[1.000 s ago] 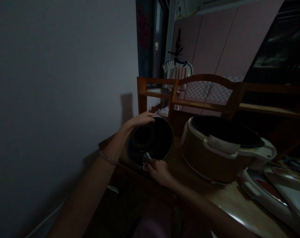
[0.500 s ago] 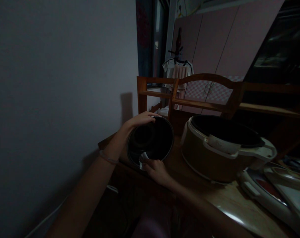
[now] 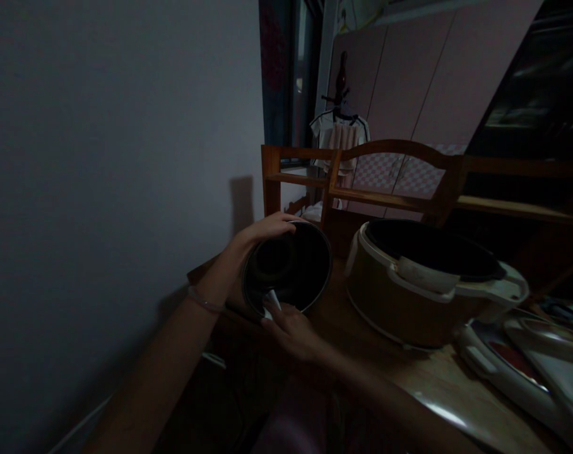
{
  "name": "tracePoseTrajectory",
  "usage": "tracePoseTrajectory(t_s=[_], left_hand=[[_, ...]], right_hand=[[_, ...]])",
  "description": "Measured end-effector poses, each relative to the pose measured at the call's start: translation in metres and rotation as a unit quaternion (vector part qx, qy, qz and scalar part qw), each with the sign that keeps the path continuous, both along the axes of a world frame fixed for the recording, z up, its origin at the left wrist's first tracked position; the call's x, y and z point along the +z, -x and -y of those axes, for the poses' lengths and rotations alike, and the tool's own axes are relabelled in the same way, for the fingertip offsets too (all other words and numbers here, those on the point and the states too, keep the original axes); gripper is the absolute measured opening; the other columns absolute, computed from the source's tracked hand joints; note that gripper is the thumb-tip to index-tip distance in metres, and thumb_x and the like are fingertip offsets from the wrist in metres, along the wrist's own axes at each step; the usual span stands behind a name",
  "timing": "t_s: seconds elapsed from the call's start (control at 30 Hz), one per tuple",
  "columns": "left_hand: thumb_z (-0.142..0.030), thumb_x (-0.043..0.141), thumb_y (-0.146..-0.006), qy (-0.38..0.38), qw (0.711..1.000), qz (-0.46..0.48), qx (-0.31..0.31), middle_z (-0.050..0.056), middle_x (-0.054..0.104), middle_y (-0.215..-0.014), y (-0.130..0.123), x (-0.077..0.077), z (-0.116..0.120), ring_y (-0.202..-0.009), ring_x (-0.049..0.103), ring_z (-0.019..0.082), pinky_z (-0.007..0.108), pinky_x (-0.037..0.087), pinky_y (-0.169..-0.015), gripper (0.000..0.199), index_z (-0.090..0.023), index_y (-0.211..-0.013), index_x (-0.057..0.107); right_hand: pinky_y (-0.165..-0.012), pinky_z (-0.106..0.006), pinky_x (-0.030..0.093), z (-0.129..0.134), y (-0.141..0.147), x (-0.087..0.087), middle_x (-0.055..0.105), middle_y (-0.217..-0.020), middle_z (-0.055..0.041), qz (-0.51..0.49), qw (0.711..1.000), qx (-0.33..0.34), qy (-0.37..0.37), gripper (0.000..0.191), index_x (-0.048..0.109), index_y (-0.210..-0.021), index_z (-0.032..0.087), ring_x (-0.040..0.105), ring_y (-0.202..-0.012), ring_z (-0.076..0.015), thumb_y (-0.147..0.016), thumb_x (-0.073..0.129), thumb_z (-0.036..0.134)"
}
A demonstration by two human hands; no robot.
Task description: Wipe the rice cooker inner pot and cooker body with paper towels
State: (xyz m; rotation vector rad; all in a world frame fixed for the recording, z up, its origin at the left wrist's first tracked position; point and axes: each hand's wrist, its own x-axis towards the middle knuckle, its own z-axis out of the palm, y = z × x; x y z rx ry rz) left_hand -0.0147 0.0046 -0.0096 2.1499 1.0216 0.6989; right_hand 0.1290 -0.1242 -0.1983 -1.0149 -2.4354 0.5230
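A dark round inner pot (image 3: 300,265) is tilted on its side at the table's left end, its mouth facing me. My left hand (image 3: 267,228) grips its upper rim, thumb over the edge. Pinched in the fingers of my right hand (image 3: 293,331) is a small white tissue (image 3: 272,304), held at the pot's lower rim. To the right stands the cooker body (image 3: 400,309), white and brownish, with a dark open top. Beside it lies what looks like its white lid (image 3: 499,359), partly cut off by the frame.
The wooden table (image 3: 409,372) has a raised wooden shelf (image 3: 385,200) along its back. A bare wall (image 3: 125,157) rises close on the left. Beyond the shelf are pink cabinets (image 3: 409,75) and clothes (image 3: 341,139) on a stand.
My right hand has shifted slightly down and left along the pot's lower rim with the tissue. The left hand and the pot have stayed almost in place.
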Motion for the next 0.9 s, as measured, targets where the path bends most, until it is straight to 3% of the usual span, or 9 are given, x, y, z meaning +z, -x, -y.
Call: tracePoseTrajectory(t_s=[0.23, 0.37, 0.5, 0.73, 0.9], left_hand=[[-0.016, 0.050, -0.067, -0.016, 1.000, 0.004, 0.011, 0.003, 0.073, -0.115, 0.006, 0.001, 0.004, -0.108, 0.064, 0.022, 0.031, 0.047, -0.099, 0.059, -0.015, -0.123, 0.069], [-0.017, 0.050, -0.068, -0.016, 1.000, 0.004, 0.004, 0.003, 0.072, -0.117, 0.006, -0.001, 0.004, -0.109, 0.064, 0.022, 0.030, 0.047, -0.099, 0.058, -0.014, -0.124, 0.068], [-0.016, 0.049, -0.070, -0.008, 1.000, 0.005, -0.003, 0.004, 0.072, -0.116, 0.005, -0.002, 0.005, -0.107, 0.065, 0.022, 0.030, 0.049, -0.097, 0.059, -0.014, -0.126, 0.066], [-0.017, 0.048, -0.071, -0.038, 0.999, 0.005, -0.012, 0.004, 0.071, -0.122, 0.005, -0.002, 0.016, -0.111, 0.064, 0.021, 0.032, 0.047, -0.101, 0.056, -0.017, -0.123, 0.069], [-0.017, 0.048, -0.071, -0.052, 0.999, -0.005, -0.011, 0.003, 0.071, -0.123, 0.002, -0.001, 0.021, -0.111, 0.064, 0.021, 0.032, 0.046, -0.102, 0.058, -0.020, -0.125, 0.069]], right_hand=[[-0.107, -0.046, 0.039, 0.002, 0.004, 0.005, 0.053, -0.143, -0.0113, 0.014, 0.998, -0.052, -0.023, 0.064, 0.043, -0.148, 0.032, 0.050, -0.130, -0.0285, -0.097, 0.034, 0.068], [-0.113, -0.051, 0.033, -0.003, 0.009, 0.003, 0.037, -0.156, -0.0145, 0.024, 0.996, -0.085, -0.026, 0.071, 0.053, -0.142, 0.027, 0.036, -0.143, -0.0326, -0.093, 0.036, 0.075], [-0.115, -0.051, 0.030, -0.006, 0.007, 0.000, 0.032, -0.159, -0.0166, 0.044, 0.994, -0.098, -0.025, 0.078, 0.054, -0.141, 0.022, 0.033, -0.145, -0.0351, -0.090, 0.035, 0.078], [-0.120, -0.049, 0.023, -0.008, 0.005, 0.001, 0.026, -0.160, -0.0224, 0.037, 0.996, -0.084, -0.011, 0.093, 0.051, -0.143, 0.009, 0.025, -0.148, -0.0364, -0.086, 0.040, 0.081], [-0.120, -0.049, 0.021, -0.015, 0.005, -0.001, 0.008, -0.165, -0.0173, 0.019, 0.999, -0.047, -0.006, 0.090, 0.054, -0.142, 0.017, 0.014, -0.151, -0.0363, -0.081, 0.050, 0.082]])
